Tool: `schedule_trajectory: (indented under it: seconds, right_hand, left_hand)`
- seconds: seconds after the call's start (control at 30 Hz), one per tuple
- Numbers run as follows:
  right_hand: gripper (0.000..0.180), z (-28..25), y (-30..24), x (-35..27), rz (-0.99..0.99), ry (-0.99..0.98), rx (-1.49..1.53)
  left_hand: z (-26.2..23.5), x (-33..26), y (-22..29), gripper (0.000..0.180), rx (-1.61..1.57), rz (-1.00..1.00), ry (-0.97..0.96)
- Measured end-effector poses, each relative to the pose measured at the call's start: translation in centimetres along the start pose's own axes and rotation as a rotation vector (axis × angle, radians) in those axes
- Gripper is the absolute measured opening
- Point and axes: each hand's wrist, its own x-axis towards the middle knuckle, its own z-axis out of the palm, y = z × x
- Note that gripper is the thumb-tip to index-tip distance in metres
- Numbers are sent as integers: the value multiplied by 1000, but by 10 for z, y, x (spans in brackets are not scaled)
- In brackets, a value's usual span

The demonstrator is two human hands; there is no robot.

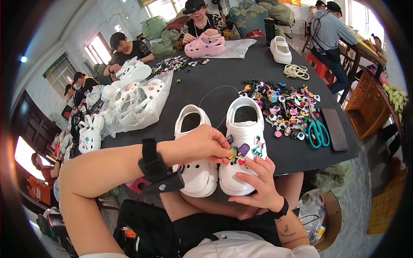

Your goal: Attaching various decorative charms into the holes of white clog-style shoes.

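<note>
Two white clogs stand side by side at the table's near edge, toes toward me. Several colourful charms sit on the right-hand clog (245, 112), among them a purple popsicle and a red heart. My left hand (200, 144) reaches across the left-hand clog (195, 174) and pinches a small yellow shoe charm (232, 152) against the top of the right-hand one. My right hand (258, 185) grips that clog's toe and side, fingers on top and thumb near the front. The left-hand clog's upper is partly hidden by my left hand and wrist strap.
A heap of loose charms (279, 105) lies at right, beside teal-handled scissors (318, 133) and a dark phone (334, 129). Bagged white clogs (137, 103) fill the left side. Co-workers sit around the table, one handling a pink clog (204, 46). A coiled cord (297, 72) lies far right.
</note>
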Motion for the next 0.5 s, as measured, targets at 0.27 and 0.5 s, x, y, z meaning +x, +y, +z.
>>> schedule_trajectory:
  seconds: [0.27,0.5]
  right_hand:
    - [64,-2,0,1,0,-6,6]
    - [63,-3,0,0,-1,-17,-19]
  left_hand:
    - [10,-5,-9,18,754,770,224]
    - [2,-3,-7,18,801,843,118]
